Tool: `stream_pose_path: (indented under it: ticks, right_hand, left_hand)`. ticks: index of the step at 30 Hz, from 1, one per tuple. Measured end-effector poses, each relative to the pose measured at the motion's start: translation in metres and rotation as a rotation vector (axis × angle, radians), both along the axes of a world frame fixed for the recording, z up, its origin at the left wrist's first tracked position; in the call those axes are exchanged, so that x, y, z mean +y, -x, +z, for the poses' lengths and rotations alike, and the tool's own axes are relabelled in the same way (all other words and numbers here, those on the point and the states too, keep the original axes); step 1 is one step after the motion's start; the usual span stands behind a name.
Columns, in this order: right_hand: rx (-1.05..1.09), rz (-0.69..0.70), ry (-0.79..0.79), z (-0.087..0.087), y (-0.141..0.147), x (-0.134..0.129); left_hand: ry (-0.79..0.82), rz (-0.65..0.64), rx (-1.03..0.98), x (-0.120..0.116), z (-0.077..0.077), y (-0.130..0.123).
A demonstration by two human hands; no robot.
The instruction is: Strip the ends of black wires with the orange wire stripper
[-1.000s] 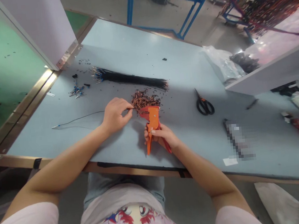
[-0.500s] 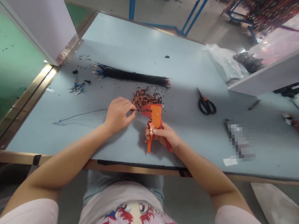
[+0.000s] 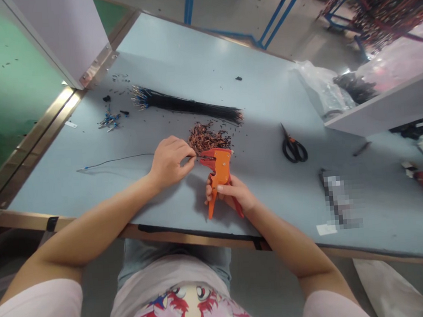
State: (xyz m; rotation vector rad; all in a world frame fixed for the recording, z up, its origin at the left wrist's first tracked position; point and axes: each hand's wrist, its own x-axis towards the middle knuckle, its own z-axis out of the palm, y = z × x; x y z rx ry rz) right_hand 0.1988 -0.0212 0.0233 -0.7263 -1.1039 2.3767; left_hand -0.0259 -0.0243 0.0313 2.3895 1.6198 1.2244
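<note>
Wire (image 3: 123, 158) pinched in left hand (image 3: 171, 162), orange tool (image 3: 221, 165) gripped in right hand (image 3: 236, 193)

From where I stood, the left hand was nearly closed, thumb and fingertips meeting on the thin black wire just beside the tool's jaws. The wire's far end, blue-collared, trailed leftward over the pale blue table (image 3: 265, 193). How far its near end entered the jaws could not be told. The right hand was wrapped around the tool's handles, their lower ends apart, its thumb lying across the orange one.

Surface: a heap of copper and dark clippings (image 3: 210, 138) lay just beyond the tool's head. Farther back lay a bundle of black wires (image 3: 193, 106), blue fittings at its left end. Loose blue terminals (image 3: 109, 121) were scattered left of it. Black-handled scissors (image 3: 294, 151) rested to the right, near a pixelated object (image 3: 337, 200) and a white slip (image 3: 327, 229).

Room: a blue metal frame (image 3: 189, 5) stood past the table's far edge. A green surface (image 3: 10, 76) adjoined at left.
</note>
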Motion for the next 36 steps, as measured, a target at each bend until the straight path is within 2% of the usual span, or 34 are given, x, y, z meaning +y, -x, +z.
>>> stream_pose_path:
  ticks: [22,36]
  right_hand:
    - [0.006,-0.012,0.042,0.0008,0.0020,-0.0021]
    - [0.017,-0.013,0.041,0.0002,0.0026,-0.0024]
  left_hand:
    - [-0.046,-0.017,0.017,0.0002,-0.0042,-0.0009]
    - [-0.085,0.014,0.003,-0.0023,0.0021,-0.0035]
